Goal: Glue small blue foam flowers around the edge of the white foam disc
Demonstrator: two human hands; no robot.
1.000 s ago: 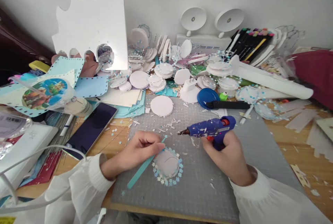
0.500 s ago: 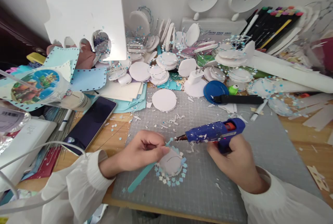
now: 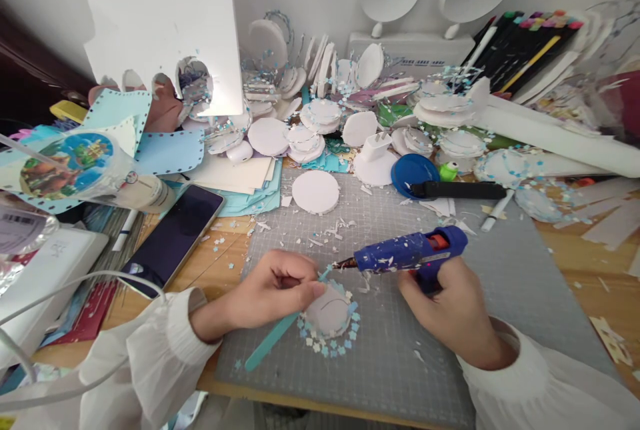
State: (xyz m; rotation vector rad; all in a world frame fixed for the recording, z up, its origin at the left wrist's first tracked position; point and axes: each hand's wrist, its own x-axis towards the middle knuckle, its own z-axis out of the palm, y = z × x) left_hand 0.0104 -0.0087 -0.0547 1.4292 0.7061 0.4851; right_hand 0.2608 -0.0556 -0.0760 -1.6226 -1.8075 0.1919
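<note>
My left hand [image 3: 280,290] pinches slim teal tweezers [image 3: 273,342], whose wide end slants down toward the mat's front edge. At their tip is a tiny blue flower [image 3: 330,269]. My right hand [image 3: 445,310] is wrapped round the handle of a blue glue gun [image 3: 400,253], spattered with white bits. Its nozzle points left and meets, or nearly meets, the flower; I cannot tell which. Just below lies a white disc [image 3: 327,313] ringed with small blue and cream flowers, its upper left partly covered by my left fingers.
A grey cutting mat [image 3: 400,363] carries white scraps and a plain white disc [image 3: 315,192]. Behind are stacked discs with flower strands, a blue lid [image 3: 415,175] and a white plug [image 3: 376,147]. To the left lie a phone [image 3: 175,240], a lidded cup [image 3: 70,167] and a white cable [image 3: 90,277].
The glue gun has shifted very slightly left, its nozzle now closer to the tweezers' tip. My left hand and the flower-ringed disc stay in place.
</note>
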